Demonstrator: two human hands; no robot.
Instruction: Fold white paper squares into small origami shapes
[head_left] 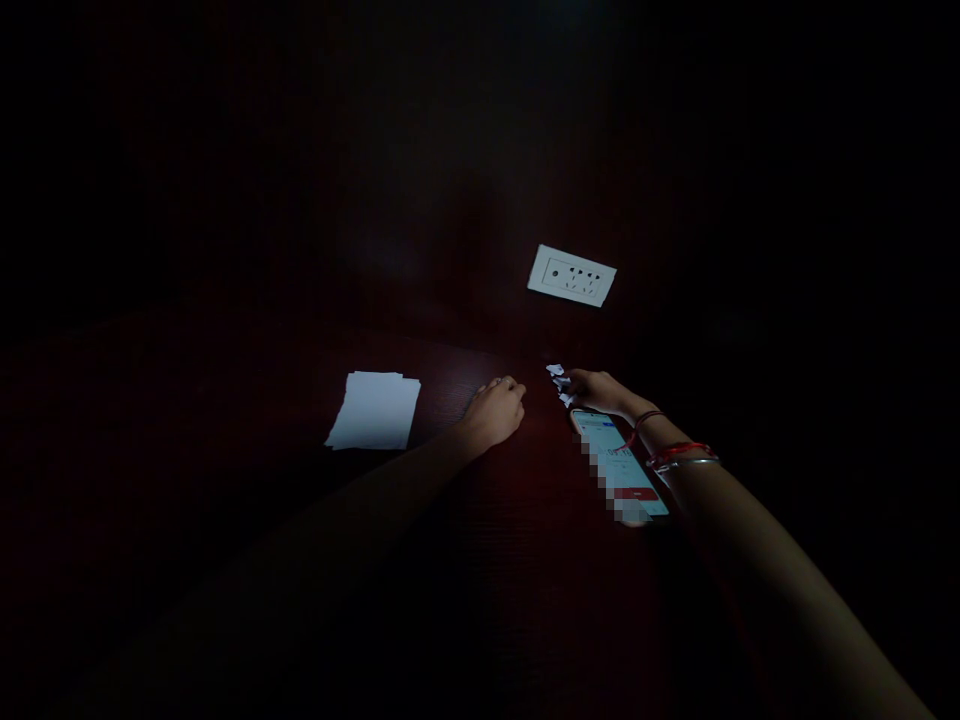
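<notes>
The scene is very dark. My left hand (496, 410) rests on a dark reddish table (480, 560) with its fingers curled under, nothing visible in them. A small stack of white paper sheets (375, 410) lies just left of it. My right hand (596, 390), with red and metal bangles on the wrist, pinches a small crumpled white paper piece (559, 382) at its fingertips. A lit phone (619, 465) lies flat on the table under and beside my right wrist.
A white wall socket plate (571, 275) is mounted on the dark wall behind the table. Everything else around is lost in darkness.
</notes>
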